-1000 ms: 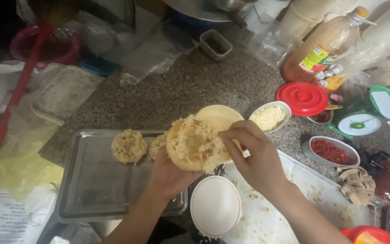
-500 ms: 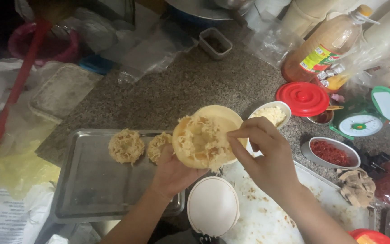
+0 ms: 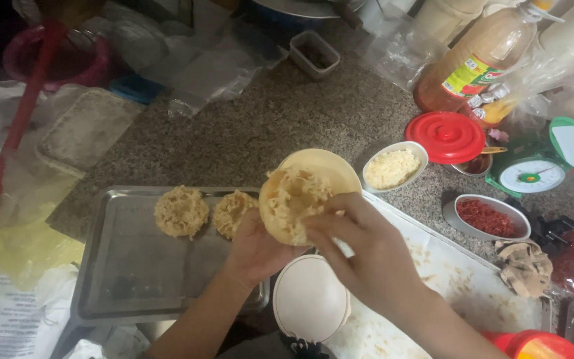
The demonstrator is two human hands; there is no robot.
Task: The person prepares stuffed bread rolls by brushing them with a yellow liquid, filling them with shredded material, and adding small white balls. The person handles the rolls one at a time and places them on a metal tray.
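Observation:
My left hand (image 3: 255, 251) holds a small yellow bowl (image 3: 310, 189) tilted toward me, filled with a pale shredded mixture (image 3: 292, 199). The fingers of my right hand (image 3: 360, 249) press on the mixture at the bowl's lower right rim. Just left of the bowl, two round shredded patties (image 3: 181, 211) (image 3: 232, 211) lie on a metal tray (image 3: 134, 279). A round white lid or bowl (image 3: 310, 299) sits below my hands.
On the granite counter stand a white bowl of pale shreds (image 3: 393, 167), a dish of red chopped stuff (image 3: 489, 218), a red lid (image 3: 448, 136), a green kitchen scale (image 3: 539, 163), an orange sauce bottle (image 3: 479, 63) and a floured white board (image 3: 446, 279). Plastic bags crowd the left and back.
The bowl has tilted and shifted slightly; my right hand has moved down from the bowl's right edge onto its lower rim, still pressing the mixture.

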